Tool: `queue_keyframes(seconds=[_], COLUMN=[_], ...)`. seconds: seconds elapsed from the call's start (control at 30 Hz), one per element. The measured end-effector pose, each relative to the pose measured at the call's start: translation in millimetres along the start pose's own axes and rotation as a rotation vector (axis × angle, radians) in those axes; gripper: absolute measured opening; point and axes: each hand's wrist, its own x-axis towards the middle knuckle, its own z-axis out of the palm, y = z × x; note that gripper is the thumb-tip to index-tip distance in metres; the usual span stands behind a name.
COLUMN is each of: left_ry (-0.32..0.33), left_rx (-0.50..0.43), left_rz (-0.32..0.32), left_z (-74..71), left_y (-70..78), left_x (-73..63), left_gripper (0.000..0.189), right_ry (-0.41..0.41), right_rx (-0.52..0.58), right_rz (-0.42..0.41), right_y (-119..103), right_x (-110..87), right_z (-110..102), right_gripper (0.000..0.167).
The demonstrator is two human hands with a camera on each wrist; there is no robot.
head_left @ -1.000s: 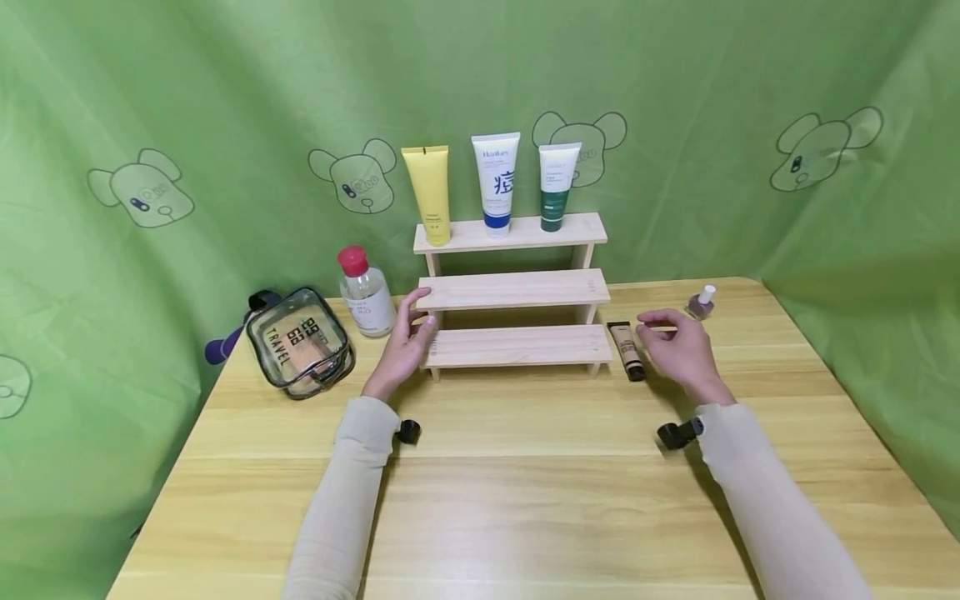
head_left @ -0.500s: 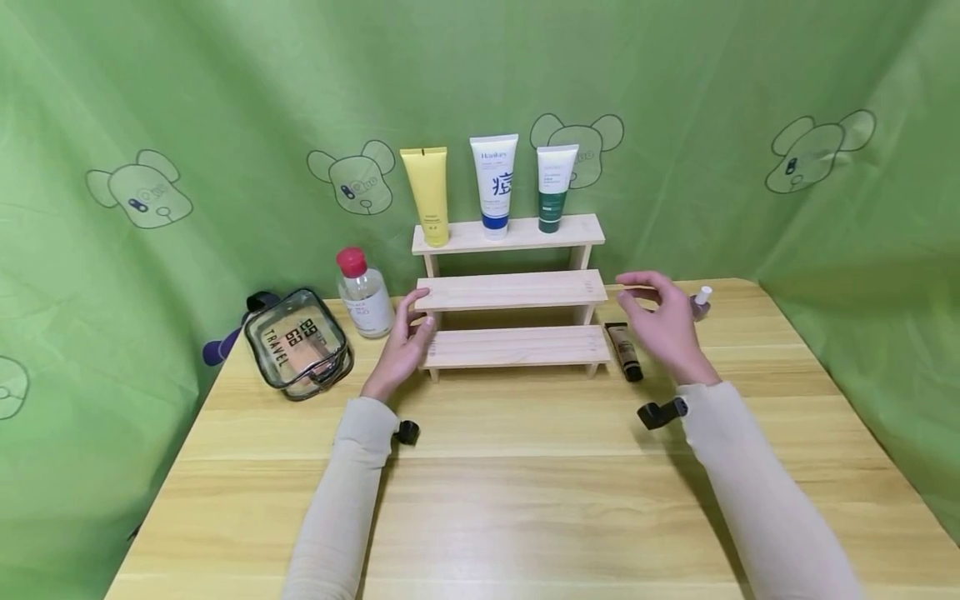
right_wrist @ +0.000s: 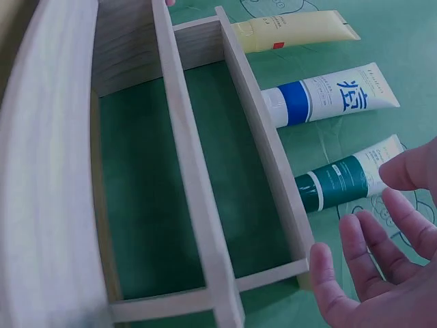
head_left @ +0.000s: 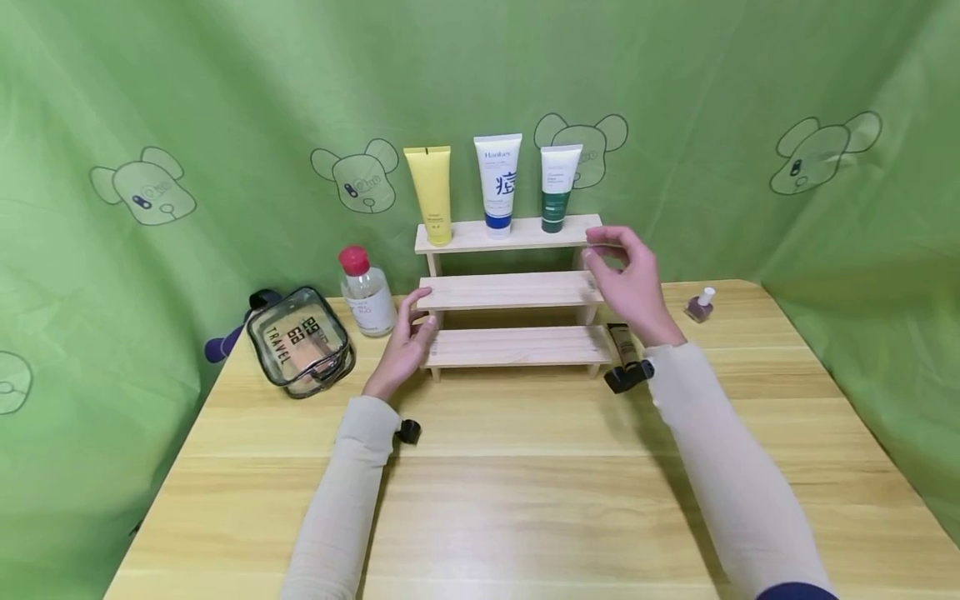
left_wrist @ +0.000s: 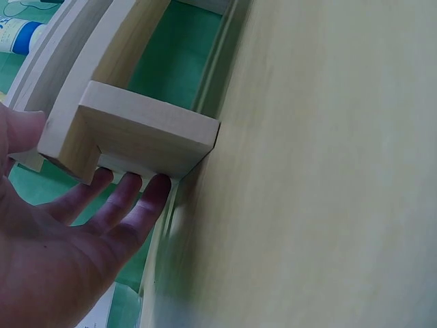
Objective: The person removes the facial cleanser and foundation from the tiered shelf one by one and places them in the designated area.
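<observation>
A three-tier wooden display shelf (head_left: 517, 287) stands on the table. My left hand (head_left: 401, 354) holds its left end, thumb at the lowest board and fingertips against the side panel (left_wrist: 153, 130). By the right end of the top tier, my right hand (head_left: 633, 283) has loosely bent, spread fingers with nothing between them. On the top tier stand a yellow tube (head_left: 430, 196), a white-and-blue tube (head_left: 497, 183) and a white-and-green tube (head_left: 558, 187). In the right wrist view, my thumb (right_wrist: 410, 169) overlaps the white-and-green tube.
Right of the shelf lies a small beige tube with black ends (head_left: 622, 346), partly hidden by the wrist camera. A nail polish bottle (head_left: 699, 307) stands farther right. On the left are a red-capped clear bottle (head_left: 369, 300) and a transparent travel pouch (head_left: 300, 342). Green curtain (head_left: 675, 100) surrounds the table.
My right hand has moved up and left, from beside the small beige tube to the top tier's right end. My left hand stays at the shelf's left end.
</observation>
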Motion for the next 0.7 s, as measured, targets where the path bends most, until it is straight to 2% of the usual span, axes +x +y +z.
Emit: queue_keyframes(seconds=[0.33,0.7], left_ry=[0.009,0.007], left_rx=[0.0,-0.003], left_rz=[-0.005,0.009], left_z=[-3.5,1.6], left_y=[1.1,-2.1], left_x=[0.9,0.7], left_gripper=[0.055,0.056], right_ry=[0.018,0.062], right_rx=[0.115,0.066], right_rz=[0.002,0.034], right_y=[-8,-5], right_x=[36.4,50.4], right_z=[23,33], right_gripper=[0.045,0.049])
